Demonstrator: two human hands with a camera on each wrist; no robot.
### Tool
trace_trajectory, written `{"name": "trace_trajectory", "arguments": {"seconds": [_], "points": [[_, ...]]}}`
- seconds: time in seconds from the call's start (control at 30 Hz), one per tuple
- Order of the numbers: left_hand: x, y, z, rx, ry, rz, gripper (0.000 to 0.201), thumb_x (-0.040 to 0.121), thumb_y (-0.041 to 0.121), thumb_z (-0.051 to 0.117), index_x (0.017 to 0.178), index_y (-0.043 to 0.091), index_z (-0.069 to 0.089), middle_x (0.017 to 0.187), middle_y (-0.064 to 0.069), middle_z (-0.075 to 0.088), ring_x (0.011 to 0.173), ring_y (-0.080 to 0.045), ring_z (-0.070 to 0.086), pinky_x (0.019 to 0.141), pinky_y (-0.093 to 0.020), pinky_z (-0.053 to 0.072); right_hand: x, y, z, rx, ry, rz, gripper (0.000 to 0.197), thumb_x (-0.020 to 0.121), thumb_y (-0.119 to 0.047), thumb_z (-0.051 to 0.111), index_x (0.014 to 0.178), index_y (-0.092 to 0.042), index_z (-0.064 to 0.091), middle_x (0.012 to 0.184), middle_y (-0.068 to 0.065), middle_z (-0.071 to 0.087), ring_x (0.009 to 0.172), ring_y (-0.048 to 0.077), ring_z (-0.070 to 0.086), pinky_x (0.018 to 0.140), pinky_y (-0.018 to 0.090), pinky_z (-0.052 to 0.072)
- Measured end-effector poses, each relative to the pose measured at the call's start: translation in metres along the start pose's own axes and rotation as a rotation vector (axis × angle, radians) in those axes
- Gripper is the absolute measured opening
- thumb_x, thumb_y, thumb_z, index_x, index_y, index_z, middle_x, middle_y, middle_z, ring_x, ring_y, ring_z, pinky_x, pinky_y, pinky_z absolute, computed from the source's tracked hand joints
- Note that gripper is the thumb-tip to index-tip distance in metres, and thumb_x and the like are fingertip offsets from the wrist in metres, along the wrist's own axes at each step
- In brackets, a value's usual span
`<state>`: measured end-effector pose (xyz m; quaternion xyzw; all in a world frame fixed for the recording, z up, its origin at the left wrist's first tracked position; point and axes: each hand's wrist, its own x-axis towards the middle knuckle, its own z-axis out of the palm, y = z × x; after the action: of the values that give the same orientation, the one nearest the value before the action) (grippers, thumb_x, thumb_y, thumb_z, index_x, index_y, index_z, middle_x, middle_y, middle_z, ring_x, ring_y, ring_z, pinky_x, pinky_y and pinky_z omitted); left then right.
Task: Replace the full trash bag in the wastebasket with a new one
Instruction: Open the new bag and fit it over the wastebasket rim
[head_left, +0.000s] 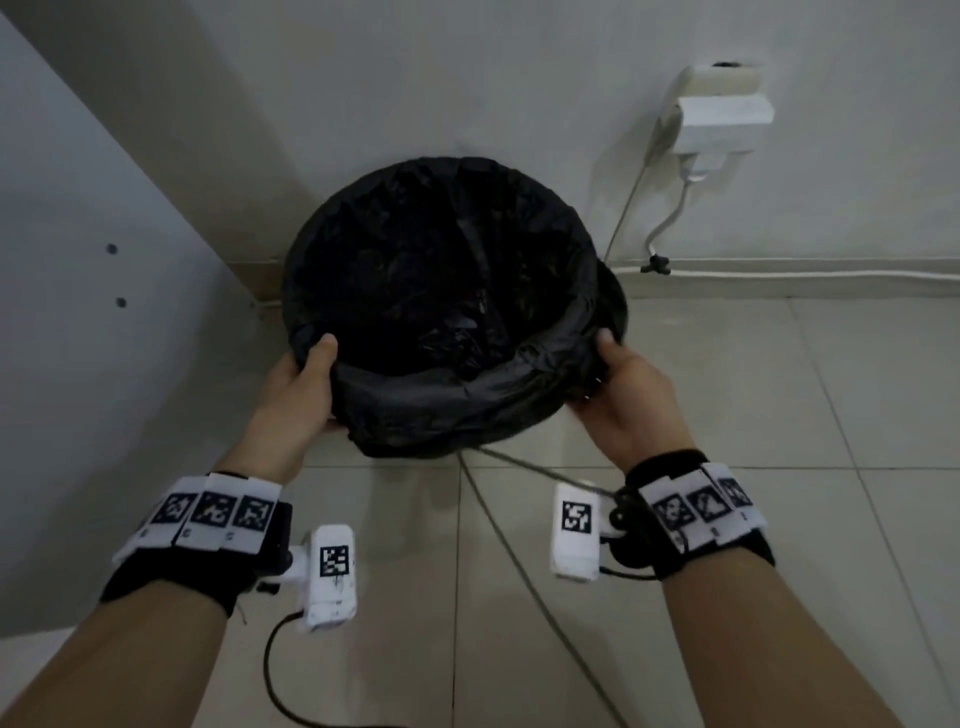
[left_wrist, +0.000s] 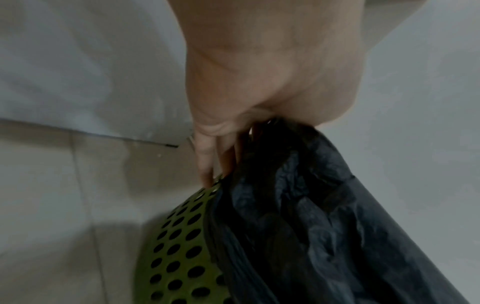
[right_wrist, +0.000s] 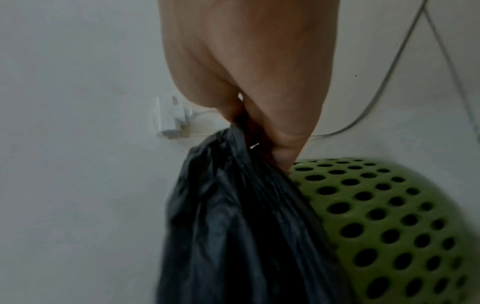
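Observation:
A black trash bag (head_left: 441, 291) lines a round wastebasket on the floor against the wall, its edge folded over the rim. The basket is green with round holes (left_wrist: 179, 246) (right_wrist: 376, 222), seen only in the wrist views. My left hand (head_left: 306, 384) grips the bag's near-left edge, thumb on top, fingers under the fold (left_wrist: 207, 160). My right hand (head_left: 618, 384) pinches the near-right edge of the bag (right_wrist: 233, 205), thumb on top. The bag's inside looks dark; its contents cannot be made out.
A white cabinet panel (head_left: 78, 286) stands close on the left. A wall socket with a white plug (head_left: 717, 114) and hanging cables (head_left: 660, 223) is at the right of the basket. Thin cables (head_left: 519, 561) trail over the tiled floor between my arms.

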<state>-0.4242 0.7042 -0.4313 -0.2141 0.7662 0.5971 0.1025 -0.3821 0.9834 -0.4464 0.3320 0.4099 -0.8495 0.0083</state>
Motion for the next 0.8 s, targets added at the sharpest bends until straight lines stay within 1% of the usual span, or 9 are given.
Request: {"name": "trace_trajectory", "arguments": {"seconds": [0.1, 0.23, 0.3, 0.37, 0.43, 0.5, 0.57, 0.67, 0.8], "points": [[-0.003, -0.007, -0.006, -0.172, -0.043, -0.043, 0.046, 0.100, 0.056, 0.035, 0.128, 0.028, 0.059, 0.119, 0.001, 0.065, 0.101, -0.023, 0.065, 0.076, -0.038, 0.056, 0.009, 0.018, -0.012, 0.217, 0.056, 0.145, 0.036, 0.105, -0.023, 0.036, 0.125, -0.010, 0.062, 0.119, 0.013, 0.071, 0.100, 0.031, 0.070, 0.072, 0.042, 0.061], [-0.012, -0.030, -0.015, -0.316, -0.210, -0.257, 0.032, 0.097, 0.027, 0.037, 0.094, 0.018, 0.067, 0.100, -0.012, 0.067, 0.083, -0.029, 0.065, 0.079, -0.045, 0.053, -0.001, 0.037, -0.021, -0.062, 0.234, 0.009, 0.023, 0.102, -0.012, 0.046, 0.124, -0.011, 0.051, 0.115, 0.011, 0.064, 0.095, 0.026, 0.065, 0.064, 0.036, 0.058], [-0.014, -0.040, -0.019, -0.197, -0.336, -0.307, 0.024, 0.096, 0.015, 0.045, 0.102, 0.014, 0.068, 0.114, -0.019, 0.068, 0.096, -0.031, 0.066, 0.092, -0.055, 0.051, -0.014, 0.041, -0.019, -0.177, 0.359, -0.249, 0.017, 0.098, -0.005, 0.047, 0.108, -0.019, 0.048, 0.103, 0.007, 0.058, 0.089, 0.021, 0.058, 0.074, 0.035, 0.050], [-0.017, -0.042, -0.017, -0.105, -0.427, -0.326, 0.025, 0.096, 0.009, 0.050, 0.114, 0.012, 0.068, 0.122, -0.016, 0.069, 0.107, -0.031, 0.065, 0.095, -0.057, 0.051, -0.027, 0.046, -0.012, -0.325, 0.336, -0.435, 0.019, 0.094, -0.005, 0.048, 0.093, -0.023, 0.055, 0.099, 0.007, 0.061, 0.089, 0.021, 0.057, 0.082, 0.038, 0.047], [-0.020, -0.040, -0.012, -0.045, -0.458, -0.317, 0.025, 0.097, 0.010, 0.054, 0.118, 0.012, 0.068, 0.120, -0.014, 0.071, 0.111, -0.033, 0.065, 0.091, -0.057, 0.054, -0.040, 0.053, -0.005, -0.411, 0.242, -0.424, 0.012, 0.094, -0.024, 0.052, 0.099, -0.023, 0.063, 0.107, 0.003, 0.066, 0.096, 0.016, 0.062, 0.091, 0.038, 0.050], [-0.025, -0.040, -0.006, -0.017, -0.470, -0.296, 0.024, 0.097, 0.016, 0.058, 0.117, 0.011, 0.070, 0.116, -0.014, 0.073, 0.109, -0.032, 0.066, 0.086, -0.054, 0.057, -0.054, 0.061, -0.003, -0.515, 0.156, -0.386, 0.046, 0.091, -0.058, 0.050, 0.120, -0.025, 0.063, 0.125, -0.001, 0.063, 0.115, 0.012, 0.060, 0.103, 0.040, 0.049], [-0.029, -0.040, 0.001, 0.015, -0.494, -0.250, 0.025, 0.096, 0.021, 0.061, 0.113, 0.008, 0.072, 0.110, -0.016, 0.074, 0.101, -0.031, 0.069, 0.079, -0.046, 0.060, -0.071, 0.070, 0.003, -0.671, 0.116, -0.428, 0.076, 0.082, -0.076, 0.050, 0.140, -0.026, 0.050, 0.144, -0.001, 0.046, 0.131, 0.013, 0.049, 0.113, 0.039, 0.041], [-0.035, -0.041, 0.013, 0.060, -0.463, -0.164, 0.025, 0.096, 0.019, 0.061, 0.107, 0.000, 0.073, 0.103, -0.021, 0.074, 0.093, -0.032, 0.071, 0.071, -0.034, 0.061, -0.090, 0.088, 0.019, -0.807, 0.160, -0.496, 0.105, 0.079, -0.067, 0.064, 0.159, -0.024, 0.012, 0.162, -0.007, 0.019, 0.148, 0.011, 0.024, 0.119, 0.028, 0.025], [-0.043, -0.039, 0.023, 0.129, -0.470, -0.138, 0.022, 0.099, 0.013, 0.053, 0.103, 0.003, 0.071, 0.097, -0.017, 0.075, 0.089, -0.026, 0.073, 0.065, -0.027, 0.059, -0.093, 0.115, 0.037, -0.757, 0.107, -0.547, 0.104, 0.080, -0.057, 0.071, 0.159, -0.024, 0.010, 0.159, -0.005, 0.026, 0.147, 0.010, 0.027, 0.120, 0.035, 0.031]]}}
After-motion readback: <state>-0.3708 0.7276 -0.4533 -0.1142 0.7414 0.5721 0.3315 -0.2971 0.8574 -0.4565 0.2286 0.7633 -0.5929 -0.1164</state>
